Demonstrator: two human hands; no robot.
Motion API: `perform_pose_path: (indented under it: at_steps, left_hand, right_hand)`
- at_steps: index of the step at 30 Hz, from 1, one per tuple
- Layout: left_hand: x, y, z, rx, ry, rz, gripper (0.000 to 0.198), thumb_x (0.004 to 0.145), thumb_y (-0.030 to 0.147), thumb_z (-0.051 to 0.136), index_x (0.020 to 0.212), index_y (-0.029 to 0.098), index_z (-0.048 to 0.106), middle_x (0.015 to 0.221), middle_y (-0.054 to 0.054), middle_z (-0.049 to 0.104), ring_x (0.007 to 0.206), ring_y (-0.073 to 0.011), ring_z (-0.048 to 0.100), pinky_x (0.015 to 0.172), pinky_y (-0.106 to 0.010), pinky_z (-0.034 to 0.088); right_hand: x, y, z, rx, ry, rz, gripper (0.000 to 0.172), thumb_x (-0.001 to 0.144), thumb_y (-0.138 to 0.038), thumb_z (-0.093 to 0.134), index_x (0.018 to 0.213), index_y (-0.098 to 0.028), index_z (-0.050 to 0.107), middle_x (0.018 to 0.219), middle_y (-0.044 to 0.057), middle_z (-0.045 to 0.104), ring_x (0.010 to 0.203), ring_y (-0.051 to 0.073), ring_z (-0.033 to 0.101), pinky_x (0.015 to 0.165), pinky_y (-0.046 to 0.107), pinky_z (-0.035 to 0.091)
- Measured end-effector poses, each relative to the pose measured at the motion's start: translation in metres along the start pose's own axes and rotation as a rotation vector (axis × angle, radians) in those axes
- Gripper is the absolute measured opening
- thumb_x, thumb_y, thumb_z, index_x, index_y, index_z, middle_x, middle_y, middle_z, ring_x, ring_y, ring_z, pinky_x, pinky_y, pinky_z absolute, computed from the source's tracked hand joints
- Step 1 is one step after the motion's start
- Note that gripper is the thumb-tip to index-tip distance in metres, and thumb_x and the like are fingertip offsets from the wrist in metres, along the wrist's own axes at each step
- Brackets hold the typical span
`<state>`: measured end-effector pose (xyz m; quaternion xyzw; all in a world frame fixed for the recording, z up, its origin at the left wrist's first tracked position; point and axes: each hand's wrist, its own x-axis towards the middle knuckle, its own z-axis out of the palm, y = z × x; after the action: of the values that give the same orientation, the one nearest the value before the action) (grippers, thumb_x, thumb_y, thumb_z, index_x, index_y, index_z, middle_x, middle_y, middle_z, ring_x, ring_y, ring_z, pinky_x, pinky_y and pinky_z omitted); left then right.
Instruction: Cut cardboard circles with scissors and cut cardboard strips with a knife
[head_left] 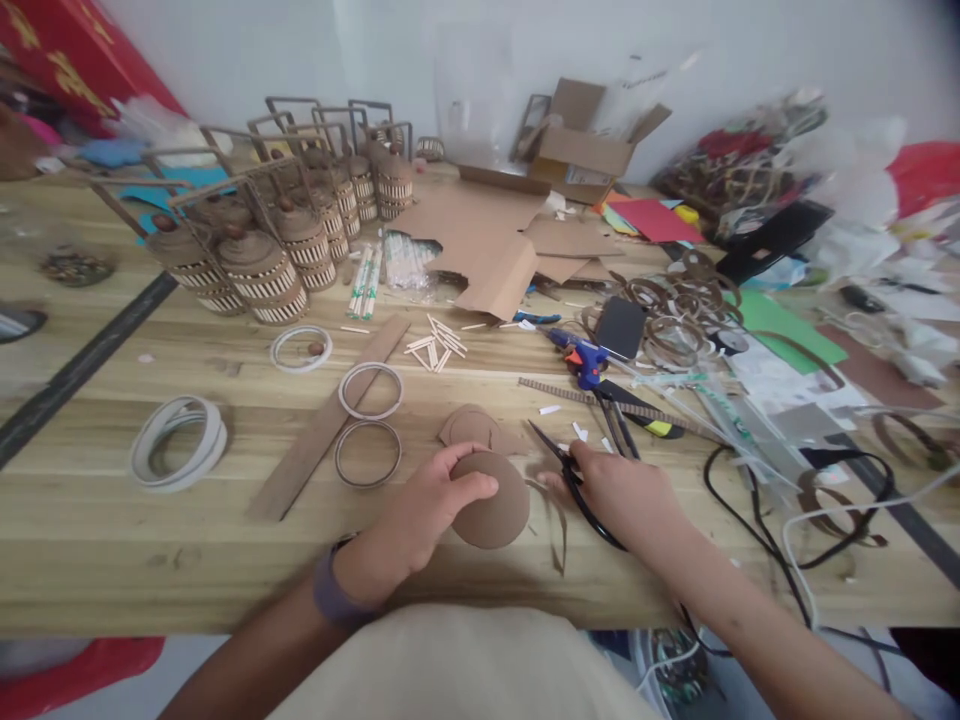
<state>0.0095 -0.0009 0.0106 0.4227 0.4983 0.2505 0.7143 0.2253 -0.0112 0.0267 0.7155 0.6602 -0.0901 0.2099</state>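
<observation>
My left hand (424,510) pinches a round cardboard disc (495,505) between thumb and fingers, close to the table's front edge. Just behind the disc lies a cardboard piece (476,430) with a round outline on it. To the right, my right hand (619,490) has its fingers around black-handled scissors (577,485), whose dark blades point up and left. A thin curled cardboard strip (559,525) rests between the two hands. Left of my left hand are two rings (369,455), one partly over a long flat cardboard strip (315,440).
Several handled, lantern-like models (259,265) stand at the back left. White tape rolls (178,445) lie at left. Short wooden sticks (436,345), a blue glue gun (585,360), a utility knife (645,410) and cardboard sheets (480,240) occupy the middle. Cables (757,520) trail at right.
</observation>
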Motion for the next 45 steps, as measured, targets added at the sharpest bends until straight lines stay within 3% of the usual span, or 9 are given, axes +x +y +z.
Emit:
perform_pose_path:
  at_steps: [8,17,21,24,27,32,34,38,45]
  left_hand:
    - [-0.018,0.003,0.003,-0.301,0.012,0.041,0.036,0.069,0.029,0.075,0.1,0.02,0.059,0.094,-0.001,0.067,0.087,-0.0166,0.063,0.073,-0.026,0.045]
    - [-0.032,-0.017,-0.009,-0.649,0.127,0.085,0.035,0.08,0.031,0.067,0.111,0.019,0.056,0.115,-0.01,0.07,0.104,-0.0244,0.068,0.085,-0.037,0.054]
    - [-0.047,-0.029,-0.035,-0.349,0.342,0.177,0.04,0.073,0.036,0.074,0.105,0.017,0.059,0.106,-0.009,0.073,0.099,-0.0247,0.069,0.081,-0.033,0.052]
    - [-0.059,-0.036,-0.057,-0.028,0.424,0.226,0.035,0.075,0.035,0.071,0.104,0.016,0.065,0.103,-0.008,0.074,0.101,-0.0261,0.068,0.089,-0.036,0.05]
    - [-0.065,-0.044,-0.071,0.369,0.466,0.225,0.027,0.083,0.029,0.062,0.107,0.018,0.068,0.109,-0.008,0.074,0.106,-0.027,0.067,0.096,-0.039,0.048]
    - [-0.06,-0.041,-0.084,0.879,0.725,0.353,0.031,0.087,0.023,0.06,0.117,0.018,0.067,0.127,-0.012,0.068,0.124,-0.0318,0.056,0.111,-0.047,0.039]
    - [-0.054,-0.031,-0.091,1.065,0.71,0.356,0.026,0.092,0.023,0.057,0.115,0.019,0.068,0.122,-0.012,0.069,0.12,-0.0315,0.058,0.108,-0.046,0.041]
    - [-0.033,-0.007,-0.106,1.337,0.524,0.246,0.02,0.096,0.021,0.051,0.101,0.018,0.07,0.107,-0.015,0.071,0.105,-0.0317,0.065,0.092,-0.042,0.048]
    - [0.0,0.011,-0.123,1.346,0.37,0.196,0.03,0.091,0.002,0.039,0.098,0.014,0.066,0.095,-0.017,0.073,0.086,-0.029,0.07,0.074,-0.036,0.049]
  right_hand:
    - [0.025,-0.008,0.005,0.069,0.06,0.051,0.054,0.101,-0.058,0.045,0.12,-0.008,0.049,0.092,0.022,0.076,0.094,0.038,0.076,0.071,0.04,0.053]
    - [0.022,-0.003,0.012,0.056,0.09,-0.039,0.048,0.101,-0.055,0.045,0.119,-0.012,0.052,0.096,0.021,0.076,0.094,0.038,0.075,0.072,0.041,0.052]
    - [0.024,-0.002,0.011,0.048,0.073,-0.062,0.042,0.101,-0.054,0.044,0.114,-0.015,0.055,0.098,0.02,0.077,0.095,0.036,0.075,0.072,0.039,0.051]
    - [0.023,-0.004,0.013,0.039,0.077,-0.04,0.042,0.102,-0.054,0.041,0.114,-0.016,0.056,0.098,0.02,0.077,0.095,0.038,0.075,0.07,0.04,0.051]
    - [0.021,-0.006,0.02,0.035,0.113,-0.008,0.043,0.103,-0.055,0.038,0.114,-0.018,0.057,0.094,0.018,0.078,0.092,0.038,0.076,0.069,0.041,0.052]
    - [0.02,-0.006,0.032,0.049,0.181,0.047,0.045,0.1,-0.058,0.04,0.109,-0.02,0.06,0.08,0.015,0.077,0.081,0.038,0.077,0.062,0.041,0.053]
    - [0.021,-0.005,0.035,0.058,0.185,0.061,0.045,0.1,-0.059,0.038,0.108,-0.02,0.061,0.079,0.015,0.077,0.079,0.039,0.077,0.061,0.041,0.053]
    - [0.024,-0.001,0.04,0.089,0.153,0.09,0.045,0.098,-0.061,0.039,0.107,-0.022,0.06,0.08,0.014,0.078,0.078,0.039,0.077,0.061,0.042,0.053]
    - [0.028,0.002,0.044,0.189,0.189,0.139,0.047,0.093,-0.065,0.04,0.099,-0.024,0.062,0.075,0.013,0.078,0.069,0.038,0.076,0.059,0.044,0.055]
